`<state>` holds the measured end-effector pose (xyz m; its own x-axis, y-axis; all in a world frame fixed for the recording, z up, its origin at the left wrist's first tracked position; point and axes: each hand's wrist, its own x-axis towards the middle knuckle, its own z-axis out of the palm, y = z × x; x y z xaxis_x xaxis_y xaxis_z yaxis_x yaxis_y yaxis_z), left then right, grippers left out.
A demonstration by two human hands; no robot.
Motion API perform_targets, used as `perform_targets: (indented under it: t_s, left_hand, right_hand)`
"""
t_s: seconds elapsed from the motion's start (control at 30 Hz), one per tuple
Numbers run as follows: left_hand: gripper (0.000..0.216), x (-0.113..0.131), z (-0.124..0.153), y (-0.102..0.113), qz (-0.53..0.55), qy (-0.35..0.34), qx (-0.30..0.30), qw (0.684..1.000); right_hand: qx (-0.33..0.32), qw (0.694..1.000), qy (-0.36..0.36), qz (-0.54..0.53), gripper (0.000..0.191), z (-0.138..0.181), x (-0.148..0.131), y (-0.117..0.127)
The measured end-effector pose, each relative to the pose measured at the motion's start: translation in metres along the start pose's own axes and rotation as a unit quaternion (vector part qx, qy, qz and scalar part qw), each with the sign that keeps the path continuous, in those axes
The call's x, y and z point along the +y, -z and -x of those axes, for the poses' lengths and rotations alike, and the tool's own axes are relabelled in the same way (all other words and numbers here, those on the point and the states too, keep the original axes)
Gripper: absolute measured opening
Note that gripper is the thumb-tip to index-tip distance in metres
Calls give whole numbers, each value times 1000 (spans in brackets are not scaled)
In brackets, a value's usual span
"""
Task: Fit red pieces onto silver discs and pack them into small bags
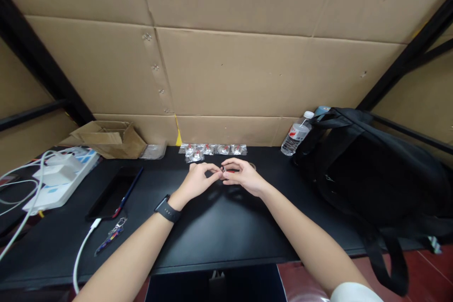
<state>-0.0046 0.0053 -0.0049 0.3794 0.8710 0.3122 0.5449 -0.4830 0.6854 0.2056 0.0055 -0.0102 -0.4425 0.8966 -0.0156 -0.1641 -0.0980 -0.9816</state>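
My left hand (196,180), with a black watch on its wrist, is closed in a pinch above the black tabletop. Facing it, my right hand (247,178) is closed too, its fingertips meeting those of the left. Between the fingers of both hands shows a small red and silver item (230,171), mostly covered, so its kind cannot be made out. Just beyond the hands lie several small clear packets (224,149) with round silvery and red contents. Part of a brownish curved object (252,166) peeks out behind my right hand.
At left are a white power strip (65,184) with cables, a phone (113,193), a colourful keychain (111,235), an open cardboard box (109,139) and clear plastic bags (155,151). A water bottle (296,137) and black backpack (375,174) stand right. Cardboard (230,71) walls the back.
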Motion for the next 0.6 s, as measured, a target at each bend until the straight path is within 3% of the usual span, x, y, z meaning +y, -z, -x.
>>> perform_targets:
  t_s: [0.03,0.1,0.17,0.23,0.3,0.4,0.53,0.6]
  left_hand:
    - [25,-3,-2,5,-7,6,12,1000]
    - [27,-17,-5,21,-50,57,95,993]
    - [34,-42,-5,44,-144,168,215,951]
    - [48,-74,-2,68,-228,277,283,889]
    - [56,-106,4,88,-252,339,286,860]
    - [50,-137,9,103,-190,396,248,864]
    - [50,-148,7,101,-132,418,241,866]
    - [46,-151,5,98,-137,392,246,876]
  right_hand:
    - [-3,1000,0,2,50,0,0,1]
    - [-2,1000,2,7,51,0,-2,2]
    - [6,1000,3,18,50,1,-4,3]
    - [12,999,1,33,49,1,-7,3]
    - [15,999,-2,46,47,2,-10,3]
    - [9,998,-9,55,45,2,-12,3]
    - [1,998,-12,59,44,2,-11,4]
    - [-1,998,-8,62,44,1,-9,6]
